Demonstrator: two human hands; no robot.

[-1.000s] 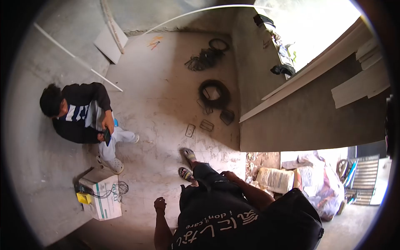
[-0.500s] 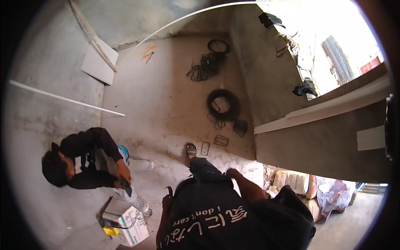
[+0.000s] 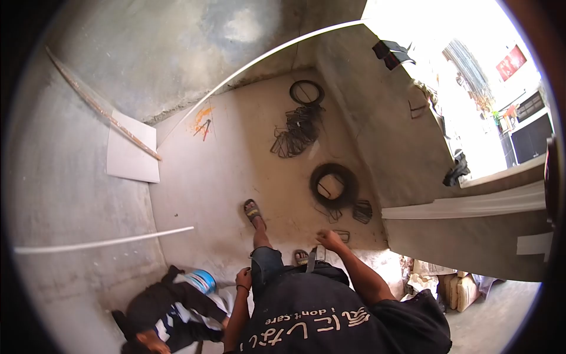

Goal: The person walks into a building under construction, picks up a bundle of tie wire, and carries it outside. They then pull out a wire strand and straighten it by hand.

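Pale floor (image 3: pixel 212 194) enclosed by grey walls (image 3: pixel 76 189); a dark coil (image 3: pixel 349 192) lies near the right wall, and a wire frame (image 3: pixel 342 236) on the floor appears beside the right hand (image 3: pixel 330 239), whose fingers, like those of the left hand (image 3: pixel 243 277), are curled, any held object indiscernible

At six o'clock the T-shirt (image 3: pixel 283 295) is black with white lettering (image 3: pixel 300 317), above blue shorts (image 3: pixel 267 264). The bucket (image 3: pixel 202 281) at seven is blue and white, the board (image 3: pixel 127 159) at nine white, the floor stain (image 3: pixel 201 118) at ten orange, the coil (image 3: pixel 348 189) at three black.
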